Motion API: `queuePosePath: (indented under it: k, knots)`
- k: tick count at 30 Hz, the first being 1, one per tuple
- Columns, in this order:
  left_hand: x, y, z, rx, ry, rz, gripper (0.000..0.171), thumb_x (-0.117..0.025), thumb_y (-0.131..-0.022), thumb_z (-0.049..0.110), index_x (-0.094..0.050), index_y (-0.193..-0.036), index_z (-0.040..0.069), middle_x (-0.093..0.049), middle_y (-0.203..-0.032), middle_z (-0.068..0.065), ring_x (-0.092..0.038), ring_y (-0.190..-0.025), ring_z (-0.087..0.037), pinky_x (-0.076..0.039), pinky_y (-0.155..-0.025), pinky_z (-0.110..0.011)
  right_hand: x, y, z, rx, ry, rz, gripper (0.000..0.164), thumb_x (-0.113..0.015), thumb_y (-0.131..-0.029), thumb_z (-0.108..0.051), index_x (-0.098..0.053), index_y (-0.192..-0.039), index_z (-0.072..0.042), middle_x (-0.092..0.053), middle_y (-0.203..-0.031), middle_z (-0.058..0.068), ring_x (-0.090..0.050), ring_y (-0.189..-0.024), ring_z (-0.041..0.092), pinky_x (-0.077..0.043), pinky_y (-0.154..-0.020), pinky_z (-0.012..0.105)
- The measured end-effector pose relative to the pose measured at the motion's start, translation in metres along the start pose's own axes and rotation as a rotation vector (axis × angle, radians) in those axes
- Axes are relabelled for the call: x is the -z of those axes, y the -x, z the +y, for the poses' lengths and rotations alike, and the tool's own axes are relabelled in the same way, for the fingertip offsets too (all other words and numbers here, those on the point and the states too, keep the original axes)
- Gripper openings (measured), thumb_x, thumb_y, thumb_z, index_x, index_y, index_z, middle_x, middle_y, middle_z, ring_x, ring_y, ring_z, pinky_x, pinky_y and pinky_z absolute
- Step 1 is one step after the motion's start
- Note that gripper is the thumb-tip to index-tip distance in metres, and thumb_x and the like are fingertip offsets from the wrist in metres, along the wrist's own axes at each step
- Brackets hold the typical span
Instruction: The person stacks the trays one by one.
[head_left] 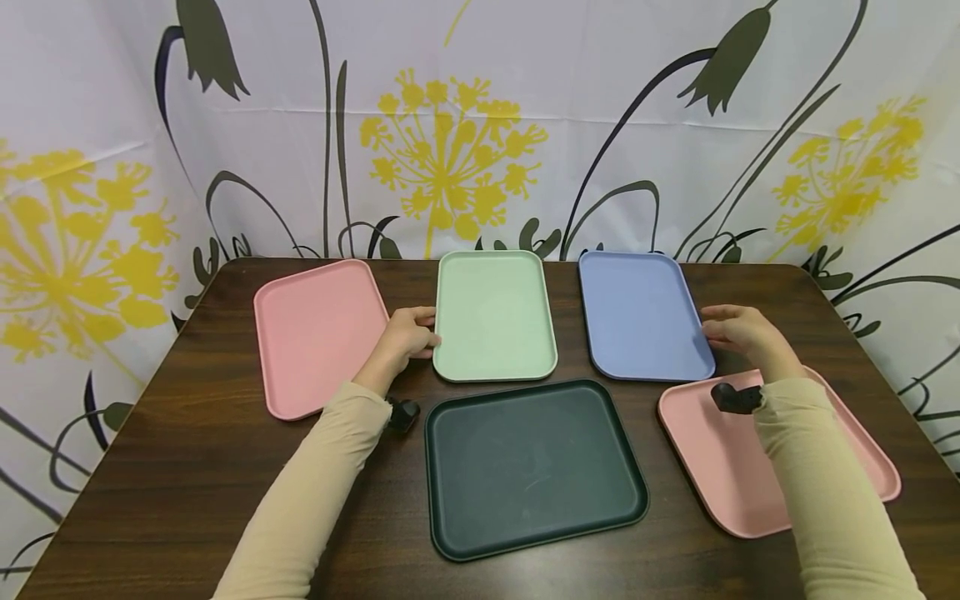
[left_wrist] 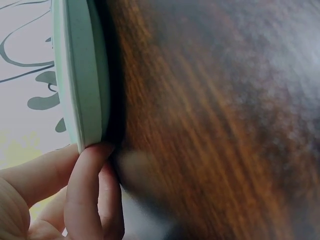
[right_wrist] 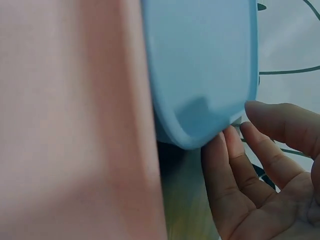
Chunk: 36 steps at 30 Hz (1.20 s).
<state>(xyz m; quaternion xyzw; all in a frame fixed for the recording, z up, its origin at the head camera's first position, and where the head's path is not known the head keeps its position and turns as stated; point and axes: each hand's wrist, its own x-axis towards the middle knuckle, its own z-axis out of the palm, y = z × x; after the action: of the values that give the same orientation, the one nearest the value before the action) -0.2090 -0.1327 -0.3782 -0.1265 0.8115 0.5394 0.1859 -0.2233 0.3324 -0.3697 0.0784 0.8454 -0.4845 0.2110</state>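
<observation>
The light green tray [head_left: 495,317] lies at the back middle of the dark wood table. At its left edge, my left hand [head_left: 408,335] pinches the rim between thumb and fingers; the left wrist view shows the fingertips [left_wrist: 90,152] right at the corner. To the right is a blue tray [head_left: 645,317]. My right hand [head_left: 742,333] touches that tray's right edge with fairly straight fingers, and in the right wrist view the thumb [right_wrist: 270,116] reaches the rim from the other side. Both trays appear flat in the head view.
A pink tray [head_left: 318,342] lies left of my left hand. In front is a dark green tray [head_left: 532,467]. Under my right forearm, another pink tray [head_left: 735,467] is partly covered. A flower-patterned curtain [head_left: 577,108] hangs behind the table [head_left: 187,483].
</observation>
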Motion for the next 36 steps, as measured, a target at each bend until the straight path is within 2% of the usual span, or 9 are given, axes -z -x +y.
queuePosePath:
  k: [2,6,10,14,18,23,27,36]
  knots:
    - [-0.0001,0.0,0.0001,-0.001,-0.006,-0.001,0.063,-0.053,-0.091,-0.007,-0.032,-0.149,0.005,-0.04,-0.149,-0.019,-0.051,-0.124,-0.032,-0.054,-0.093,-0.038,-0.001,-0.0012,0.0005,-0.006,0.019,0.0,0.061,-0.051,-0.095,-0.006,-0.021,-0.145,0.015,-0.056,-0.106,0.002,-0.053,-0.076,-0.012,-0.051,-0.074,0.01]
    - [0.0005,-0.0004,0.0,-0.005,-0.012,-0.006,0.062,-0.053,-0.091,-0.006,-0.032,-0.148,0.005,-0.04,-0.149,-0.019,-0.053,-0.121,-0.031,-0.056,-0.089,-0.034,-0.0028,-0.0031,0.0009,-0.018,0.059,-0.003,0.061,-0.051,-0.094,-0.005,-0.022,-0.144,0.015,-0.045,-0.127,0.023,-0.051,-0.075,-0.012,-0.051,-0.073,0.009]
    - [0.0015,-0.0005,-0.0002,-0.01,-0.011,-0.006,0.062,-0.053,-0.091,-0.006,-0.033,-0.148,0.004,-0.041,-0.148,-0.02,-0.055,-0.117,-0.029,-0.057,-0.084,-0.03,-0.0043,-0.0034,-0.0008,-0.028,0.079,0.0,0.063,-0.053,-0.093,-0.005,-0.022,-0.144,0.015,-0.048,-0.121,0.02,-0.051,-0.075,-0.01,-0.05,-0.072,0.009]
    - [0.0016,-0.0003,-0.0009,-0.011,-0.011,-0.007,0.062,-0.053,-0.091,-0.006,-0.032,-0.148,0.004,-0.04,-0.148,-0.02,-0.054,-0.12,-0.031,-0.056,-0.089,-0.034,-0.0061,-0.0027,-0.0031,-0.039,0.086,0.009,0.063,-0.054,-0.091,-0.004,-0.024,-0.143,0.016,-0.051,-0.113,0.014,-0.051,-0.073,-0.01,-0.051,-0.071,0.009]
    - [0.0011,-0.0001,-0.0008,-0.008,-0.01,-0.006,0.062,-0.053,-0.091,-0.006,-0.032,-0.148,0.005,-0.04,-0.148,-0.019,-0.053,-0.122,-0.032,-0.055,-0.093,-0.036,-0.0072,-0.0033,-0.0035,-0.058,0.097,0.018,0.064,-0.055,-0.09,-0.002,-0.024,-0.143,0.016,-0.049,-0.116,0.02,-0.051,-0.074,-0.007,-0.051,-0.07,0.01]
    - [0.0003,-0.0009,-0.0003,-0.012,-0.014,-0.001,0.062,-0.054,-0.09,-0.006,-0.034,-0.148,0.005,-0.041,-0.148,-0.019,-0.055,-0.118,-0.03,-0.056,-0.089,-0.034,-0.0077,-0.005,-0.0023,-0.07,0.104,0.015,0.063,-0.054,-0.09,0.001,-0.023,-0.143,0.016,-0.038,-0.134,0.034,-0.051,-0.074,-0.006,-0.05,-0.069,0.01]
    - [0.0004,-0.001,-0.0005,-0.01,-0.012,-0.001,0.062,-0.054,-0.09,-0.006,-0.034,-0.148,0.006,-0.041,-0.148,-0.018,-0.054,-0.119,-0.03,-0.055,-0.091,-0.036,-0.008,-0.0066,-0.0007,-0.072,0.098,0.01,0.062,-0.052,-0.09,0.002,-0.023,-0.143,0.017,-0.028,-0.144,0.036,-0.049,-0.071,-0.011,-0.05,-0.069,0.009]
    - [0.0007,-0.0002,-0.0011,-0.008,-0.014,-0.001,0.062,-0.053,-0.091,-0.006,-0.033,-0.148,0.005,-0.04,-0.148,-0.019,-0.052,-0.123,-0.033,-0.054,-0.093,-0.037,-0.0093,-0.0036,0.0005,-0.048,0.088,0.02,0.06,-0.05,-0.09,-0.001,-0.026,-0.142,0.017,-0.035,-0.136,0.034,-0.046,-0.071,-0.013,-0.045,-0.068,0.005]
